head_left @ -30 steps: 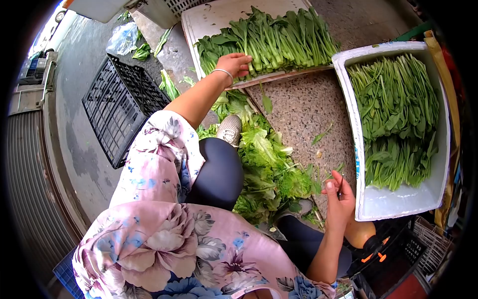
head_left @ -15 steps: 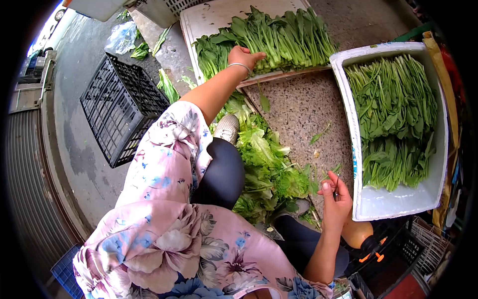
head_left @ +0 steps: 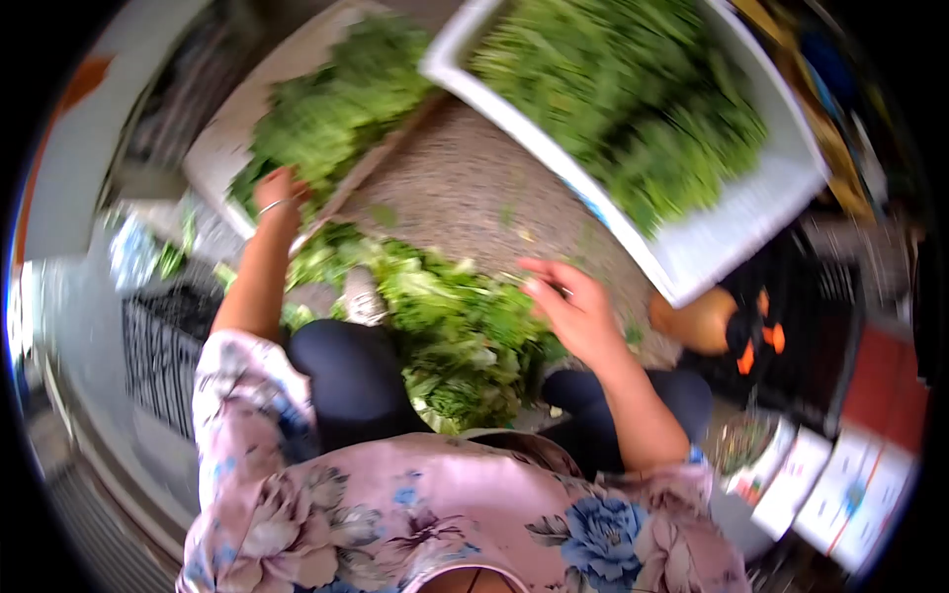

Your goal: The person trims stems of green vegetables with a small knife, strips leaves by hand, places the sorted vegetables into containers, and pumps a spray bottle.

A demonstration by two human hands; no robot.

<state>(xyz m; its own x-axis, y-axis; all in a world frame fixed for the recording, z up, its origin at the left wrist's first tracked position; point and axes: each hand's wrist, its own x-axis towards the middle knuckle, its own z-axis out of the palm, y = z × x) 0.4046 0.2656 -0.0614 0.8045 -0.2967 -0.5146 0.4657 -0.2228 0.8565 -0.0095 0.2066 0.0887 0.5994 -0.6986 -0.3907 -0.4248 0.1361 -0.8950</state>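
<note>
My left hand (head_left: 282, 188), with a bracelet at the wrist, is at the near left end of a row of leafy greens (head_left: 346, 94) lying on a white foam board (head_left: 229, 148). Its fingers are blurred, so their grip does not show. Above a heap of loose, discarded-looking leaves (head_left: 445, 316) hovers my right hand (head_left: 575, 308). Its thumb and index finger are apart, with nothing visible between them. Bunched greens (head_left: 613, 89) fill much of a white foam box (head_left: 717, 262) at the upper right.
Speckled stone floor (head_left: 445, 188) lies between the board and the box. A black crate (head_left: 163, 346) stands at the left, near a clear plastic bag (head_left: 131, 252). At the right are an orange-brown rounded object (head_left: 697, 321) with orange-and-black fittings and white cartons (head_left: 855, 499).
The view has swung right, blurring the scene. My left hand stays by the greens, now at their near left end. My right hand's thumb and index finger have parted.
</note>
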